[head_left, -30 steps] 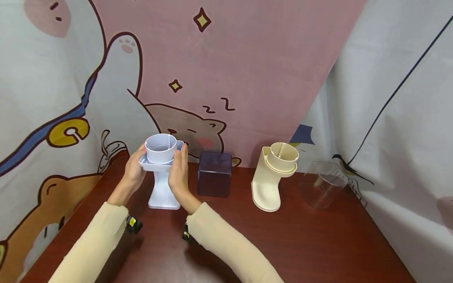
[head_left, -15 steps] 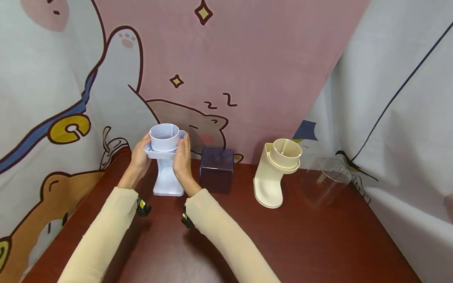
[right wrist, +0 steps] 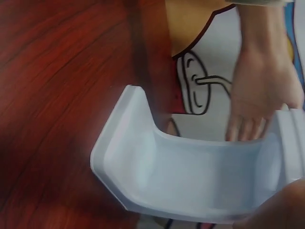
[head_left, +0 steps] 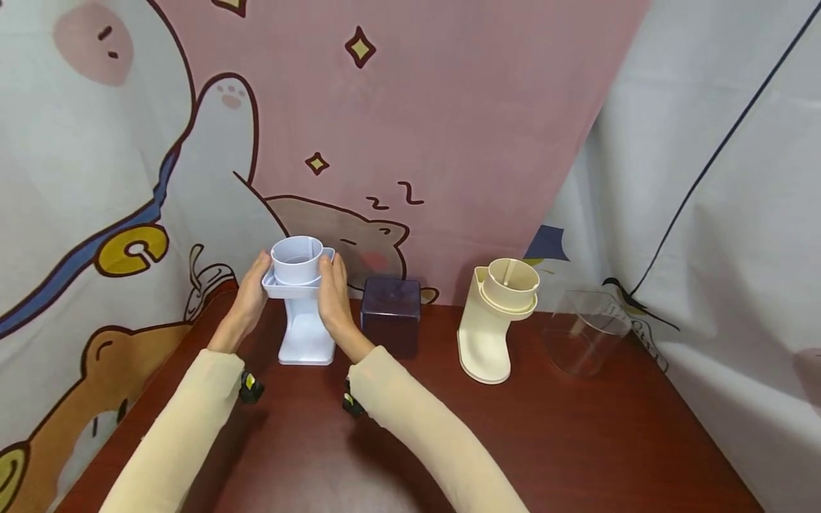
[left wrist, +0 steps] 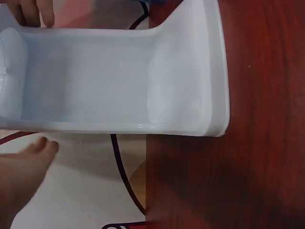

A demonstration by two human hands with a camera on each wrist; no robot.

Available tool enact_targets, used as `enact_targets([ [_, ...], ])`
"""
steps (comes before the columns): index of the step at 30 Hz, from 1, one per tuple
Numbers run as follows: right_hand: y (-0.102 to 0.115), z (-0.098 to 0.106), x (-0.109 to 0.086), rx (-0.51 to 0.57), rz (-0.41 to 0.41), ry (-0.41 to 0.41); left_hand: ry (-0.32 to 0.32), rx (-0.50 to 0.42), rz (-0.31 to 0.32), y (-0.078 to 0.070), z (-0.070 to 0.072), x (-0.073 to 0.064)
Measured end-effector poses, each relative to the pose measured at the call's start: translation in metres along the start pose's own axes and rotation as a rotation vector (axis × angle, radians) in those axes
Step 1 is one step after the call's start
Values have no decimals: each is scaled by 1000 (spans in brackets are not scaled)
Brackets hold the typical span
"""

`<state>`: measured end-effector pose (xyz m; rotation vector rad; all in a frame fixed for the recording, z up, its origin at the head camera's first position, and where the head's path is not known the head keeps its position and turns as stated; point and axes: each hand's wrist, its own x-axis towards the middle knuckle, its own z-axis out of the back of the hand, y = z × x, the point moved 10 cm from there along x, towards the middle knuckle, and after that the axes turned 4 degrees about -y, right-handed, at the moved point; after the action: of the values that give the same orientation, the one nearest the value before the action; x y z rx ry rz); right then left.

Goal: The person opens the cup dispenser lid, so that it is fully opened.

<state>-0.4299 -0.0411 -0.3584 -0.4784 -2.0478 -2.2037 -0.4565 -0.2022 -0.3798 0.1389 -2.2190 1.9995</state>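
Note:
A pale bluish-white plastic stand (head_left: 306, 335) with a round cup-like top (head_left: 296, 262) stands upright at the back left of the table. My left hand (head_left: 246, 299) is at its left side, fingers extended toward the back. In the left wrist view, a gap shows between that hand (left wrist: 26, 174) and the stand's edge. On the opposite side my right hand (head_left: 335, 303) lies along the upper part, its fingers straight. Whether the right fingers still touch the stand is hard to tell; in the right wrist view, only part of that hand (right wrist: 281, 210) shows, beside the top.
A dark purple translucent box (head_left: 390, 313) is just right of the right hand. Farther right stand a similar cream stand (head_left: 484, 342) and a clear container (head_left: 586, 335). A printed cloth (head_left: 449, 142) hangs behind the reddish-brown table (head_left: 577, 442).
Both hands brought the white stand farther back and rightward, closer to the purple box. The left hand has since straightened and drawn slightly away from it. The head view also shifted.

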Motion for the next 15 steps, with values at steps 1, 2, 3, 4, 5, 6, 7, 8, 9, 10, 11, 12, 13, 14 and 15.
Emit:
enact_targets([
  [1, 0, 2, -3, -1, -12, 20, -11, 25, 0, 1, 4, -5],
  [2, 1, 4, -7, -7, -19, 43, -24, 52, -4, 2, 8, -10],
  [3, 3, 7, -11, -13, -19, 66, -37, 77, -10, 2, 13, -16],
  [4, 6, 9, -15, -25, -14, 93, -53, 123, -19, 1, 18, -23],
  [5, 10, 11, -20, -32, -1, 120, -72, 175, -25, -1, 23, -31],
  [6, 14, 14, -24, -40, 22, 148, -77, 226, -36, -3, 26, -38],
  [7, 20, 17, -29, -55, 53, 173, -78, 283, -46, -5, 28, -45],
  [8, 26, 20, -34, -68, 91, 200, -78, 336, -53, -6, 30, -52],
  [9, 32, 23, -39, -83, 127, 225, -76, 397, -61, -6, 31, -58],
  [10, 38, 25, -45, -99, 164, 254, -75, 460, -74, -7, 31, -64],
  [11, 44, 27, -53, -123, 199, 289, -69, 514, -90, -7, 31, -70],
  [12, 49, 30, -61, -167, 229, 324, -62, 569, -98, -6, 30, -77],
  [13, 52, 32, -70, -224, 253, 360, -58, 625, -104, -5, 29, -84],
  [14, 54, 35, -81, -293, 283, 400, -48, 670, -105, -4, 27, -92],
  [15, 55, 39, -92, -371, 311, 443, -35, 710, -106, -4, 23, -101],
])
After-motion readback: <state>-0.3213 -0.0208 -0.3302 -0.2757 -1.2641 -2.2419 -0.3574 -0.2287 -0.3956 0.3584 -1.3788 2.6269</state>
